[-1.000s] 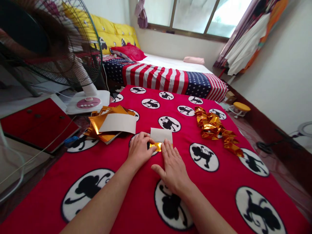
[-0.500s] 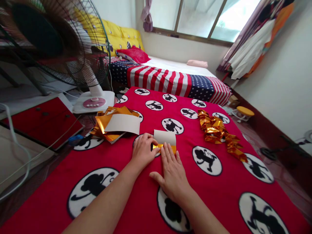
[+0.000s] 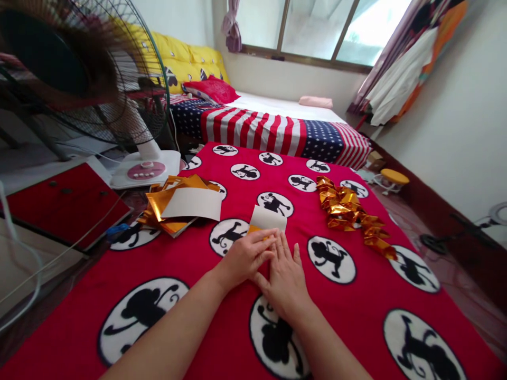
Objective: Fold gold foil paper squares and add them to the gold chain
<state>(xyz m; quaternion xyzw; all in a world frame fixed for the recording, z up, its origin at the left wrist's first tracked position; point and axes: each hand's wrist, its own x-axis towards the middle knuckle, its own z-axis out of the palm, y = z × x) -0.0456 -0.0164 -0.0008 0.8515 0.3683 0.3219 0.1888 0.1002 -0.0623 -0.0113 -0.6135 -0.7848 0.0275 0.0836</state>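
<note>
A small sheet of paper [image 3: 270,217], white on one face and gold foil on the other, lies on the red cloth with its near edge folded over. My right hand [image 3: 283,282] rests flat on that gold fold, fingers stretched out. From the left, my left hand [image 3: 249,258] reaches across the fold, its curved fingers apart and their tips meeting the right fingers. Both hands cover most of the folded strip. To the left sits a pile of gold foil sheets [image 3: 158,203], topped by a white-backed sheet [image 3: 194,204].
A crumpled chain of folded gold foil [image 3: 348,208] lies on the right of the red monkey-print cloth [image 3: 222,338]. An electric fan [image 3: 146,163] stands at the left. Behind are a bed with a striped cover [image 3: 253,126] and a yellow-seated stool [image 3: 395,176].
My left hand has moved right, from the paper's left edge to over the right fingertips. The right hand stays pressed on the fold. The view has shifted slightly.
</note>
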